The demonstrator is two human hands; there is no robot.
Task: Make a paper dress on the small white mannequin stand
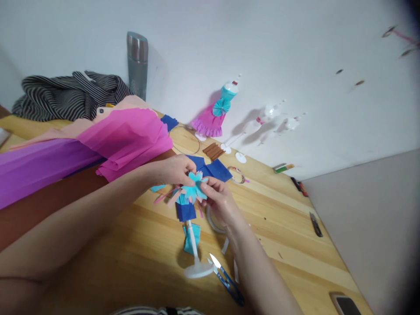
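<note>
A light blue paper flower (196,186) with cut petals is held between both hands at the middle of the view. My left hand (179,169) pinches its left edge, while my right hand (219,199) has thumb and fingers closed on its right edge. Just below, a dark blue paper piece (186,212) wraps the upper part of a small form on a white stand (196,258); the flower and hands hide its top. Pink and peach paper strips (173,197) stick out beside it. Thread snips (226,280) lie by the stand's round base.
Pink crepe paper (131,135) and purple crepe paper (49,164) spread at left, before a striped cloth (72,96) and a flask (137,65). A dressed mini mannequin (219,111) and white bare ones (252,127) stand along the wall. A tape roll (213,222), cutter (316,224) and phone (346,304) lie rightward.
</note>
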